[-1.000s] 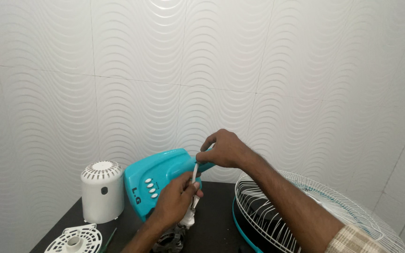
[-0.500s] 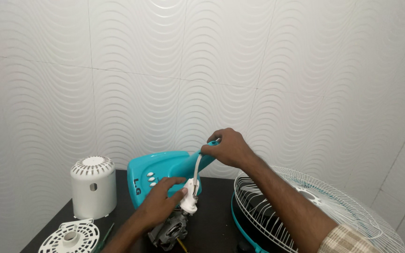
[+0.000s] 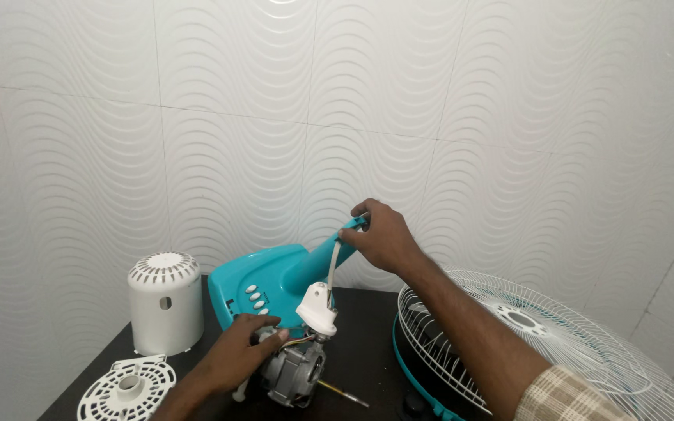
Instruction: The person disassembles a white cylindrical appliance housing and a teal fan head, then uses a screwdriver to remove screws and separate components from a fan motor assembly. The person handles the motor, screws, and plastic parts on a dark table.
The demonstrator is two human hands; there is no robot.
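My right hand [image 3: 384,238] is closed around the top of the teal fan base's [image 3: 274,284] neck, pinching it where the white cord [image 3: 331,265] comes out. That keeps the base tipped up on edge, its button face toward me, and the cord taut. The base is smooth glossy plastic, a rounded wedge with a row of small white buttons [image 3: 256,299] just above my left hand.

My left hand [image 3: 245,355] is curled over the motor [image 3: 294,370], fingers wrapped on its top, pinning it to the bench [image 3: 360,343]. The motor is bare grey metal, a stubby cylinder with a thin shaft [image 3: 343,392] poking out toward my right forearm. Coloured wires run from it up to a white plastic bracket piece [image 3: 318,306], which hangs on the cord between my two hands, directly under the right one.

Well left of my left hand stands the white motor cover [image 3: 165,302], a matte domed cylinder with vent slots on top and one side hole. Nearer me on that side lies a flat white slotted disc [image 3: 126,387].

Under my right forearm sits the wire fan guard [image 3: 555,343]: thin white radial wires, teal rim, lying flat. The bench is matte black.
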